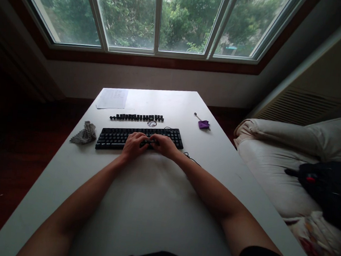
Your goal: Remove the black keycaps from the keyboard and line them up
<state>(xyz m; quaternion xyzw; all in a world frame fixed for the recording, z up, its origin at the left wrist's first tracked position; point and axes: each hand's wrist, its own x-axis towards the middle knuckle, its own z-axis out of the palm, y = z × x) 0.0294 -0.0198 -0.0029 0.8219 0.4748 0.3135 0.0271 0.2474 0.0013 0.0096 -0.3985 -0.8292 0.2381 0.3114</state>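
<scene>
A black keyboard (112, 136) lies across the middle of the white table (151, 206). Both my hands rest on its front row, close together. My left hand (133, 144) is curled, with fingers bent down over the keys. My right hand (163, 144) is curled too, its fingertips pinched at a long black key (148, 143) between the two hands. Whether that key is lifted or seated I cannot tell. Behind the keyboard lies a row of loose black keycaps (137, 117), with a small round ring-shaped tool (152, 123) beside them.
A crumpled grey cloth (83, 133) sits left of the keyboard. A sheet of paper (112, 98) lies at the far left corner, a purple-handled tool (203, 124) at the far right. A white sofa (275, 162) with a black bag (330, 187) stands right of the table.
</scene>
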